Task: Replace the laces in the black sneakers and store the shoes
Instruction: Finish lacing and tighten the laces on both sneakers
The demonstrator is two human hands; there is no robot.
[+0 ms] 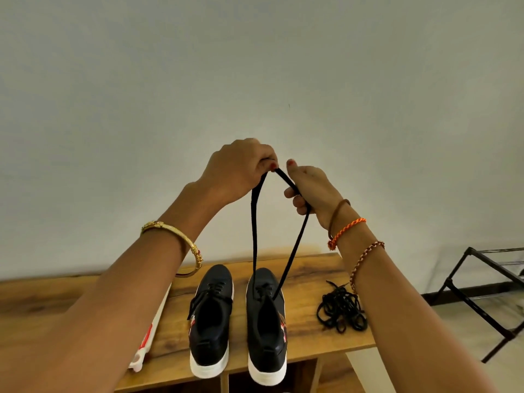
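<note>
Right sneaker [266,321] is sitting on the table [312,279], toe toward the wall, heel hanging over the near edge. A flat black lace [253,228] is rising from its eyelets in two strands, both ends drawn up high above the shoe.

Left hand [235,171] is pinching one lace end at the fingertips, grip clenched on it. Right hand [312,191] is closing round the other strand, which is running through its palm; grip grasping the lace too.

Risks, as judged from here:
- Both strands are looking taut. A harder upward pull is likely tipping or dragging the right sneaker, since its heel is already overhanging the table edge; it could be dropping off.
- If the two ends are not matching in length, the lacing is finishing lopsided. Cannot tell from here whether they are even.
- How many eyelets are threaded is too small to read.

Look of the shoe: black upper, thick white sole, a red-and-white mark on its side, tongue area open.

Just left of the right sneaker, the left sneaker [211,319] is standing parallel, already laced, heel also past the edge. To the right of the right sneaker, well apart, a tangled pile of black laces [341,310] is lying on the table. Farther right, off the table, a black metal shoe rack [487,296] is standing on the floor. Far left, a white-and-red package [147,341] is lying at the table edge.
</note>
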